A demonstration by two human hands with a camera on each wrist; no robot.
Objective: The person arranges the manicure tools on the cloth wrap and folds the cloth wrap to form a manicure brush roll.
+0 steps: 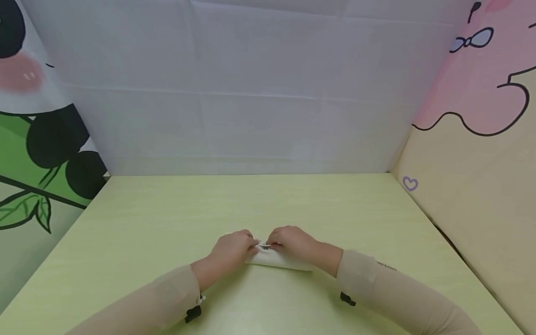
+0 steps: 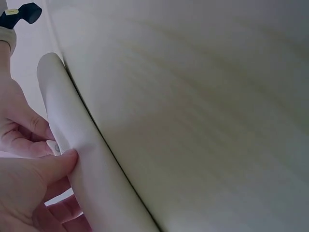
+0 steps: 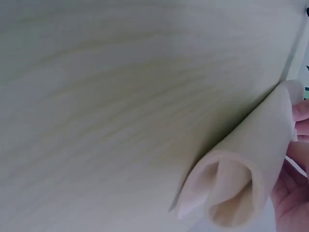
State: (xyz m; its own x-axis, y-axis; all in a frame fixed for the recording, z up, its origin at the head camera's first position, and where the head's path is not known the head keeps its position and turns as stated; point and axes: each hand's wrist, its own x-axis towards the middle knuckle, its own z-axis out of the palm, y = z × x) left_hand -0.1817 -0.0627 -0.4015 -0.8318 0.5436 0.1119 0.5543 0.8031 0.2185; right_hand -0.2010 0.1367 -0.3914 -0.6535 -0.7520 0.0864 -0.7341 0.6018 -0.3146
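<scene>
A cream, soft-looking sheet rolled into a tube (image 1: 278, 262) lies on the table in front of the person. On its far side, a small strap end with a round metal snap (image 1: 264, 247) shows between the two hands. The left hand (image 1: 232, 247) grips the roll from the left; in the left wrist view its thumb (image 2: 65, 162) presses the roll's surface while the other fingers curl behind. From the right, the right hand (image 1: 295, 242) pinches at the strap end (image 2: 53, 146). The roll's open end (image 3: 234, 193) shows loose inner layers in the right wrist view.
The pale yellow-green table (image 1: 167, 209) spreads around the roll. A white cloth wall (image 1: 259, 93) stands behind it. Printed side panels flank the table, a panda-like figure (image 1: 54, 135) on the left and a pink figure (image 1: 481, 83) on the right.
</scene>
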